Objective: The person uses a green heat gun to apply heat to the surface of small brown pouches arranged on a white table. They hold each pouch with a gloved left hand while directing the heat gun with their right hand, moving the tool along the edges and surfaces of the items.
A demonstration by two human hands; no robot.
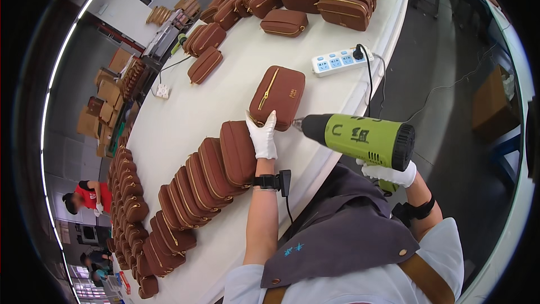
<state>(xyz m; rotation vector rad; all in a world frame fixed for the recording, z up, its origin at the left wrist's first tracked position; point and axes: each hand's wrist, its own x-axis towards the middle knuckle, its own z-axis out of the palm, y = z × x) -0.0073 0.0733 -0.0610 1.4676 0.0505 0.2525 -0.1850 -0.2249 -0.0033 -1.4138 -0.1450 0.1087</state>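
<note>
Here, the white-gloved left hand (262, 137) grips the lower edge of 1 brown bag (284, 93), thumb on its front. That bag is over the white table (225, 98), gold zipper facing the camera; I cannot tell whether it rests there or is lifted. The right hand (394, 174), also gloved, is wrapped around the handle of a green heat gun (360, 137), whose nozzle points at the bag's lower right side. A slanting row of other bags (209, 171) runs from beside the left wrist toward the lower left. Near the table's right edge lies a power strip (340, 63) with 1 black plug (358, 53).
</note>
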